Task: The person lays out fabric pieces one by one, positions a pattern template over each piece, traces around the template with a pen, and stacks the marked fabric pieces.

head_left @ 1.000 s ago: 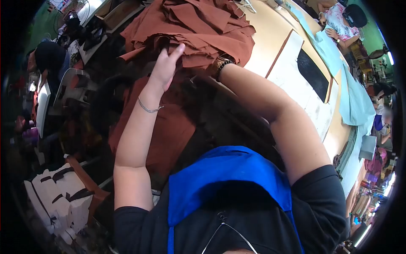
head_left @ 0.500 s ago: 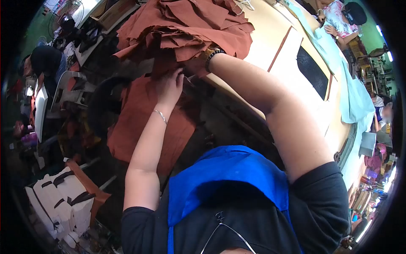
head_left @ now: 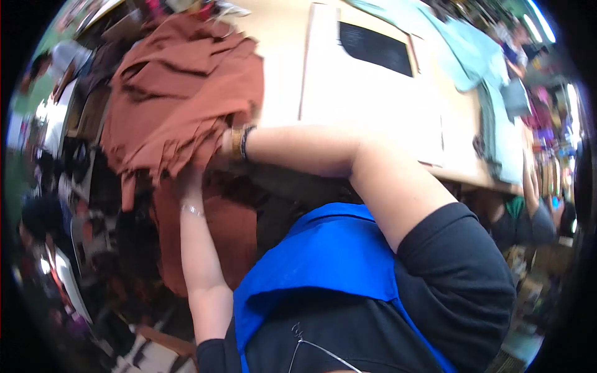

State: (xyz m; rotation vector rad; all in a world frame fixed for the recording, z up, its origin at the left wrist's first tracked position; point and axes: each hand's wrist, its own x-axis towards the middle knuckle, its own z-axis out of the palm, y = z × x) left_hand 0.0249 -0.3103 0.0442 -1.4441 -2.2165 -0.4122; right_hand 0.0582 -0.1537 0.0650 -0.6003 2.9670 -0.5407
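A heaped pile of rust-brown cloth (head_left: 180, 93) lies at the left end of the table, its layered edges hanging over the front. My left hand (head_left: 192, 185) reaches up beneath these edges, blurred, with its fingers hidden by the cloth. Beside the pile's lower right edge is my right hand (head_left: 222, 148), just past a wristwatch and dark bracelet; its fingers are out of sight among the folds. More rust-brown cloth (head_left: 230, 236) hangs below the table, behind my left forearm.
On the pale table (head_left: 280, 37) lies a white board (head_left: 373, 102) beside a black panel (head_left: 376, 50). Light blue cloth (head_left: 463, 59) runs along the far right. Other people are at the upper left (head_left: 68, 59) and upper right (head_left: 515, 56).
The view has turned, so the pile and table appear further left. My left hand, open in the oldest frame, is now under the pile's edge. My right arm stretches further left.
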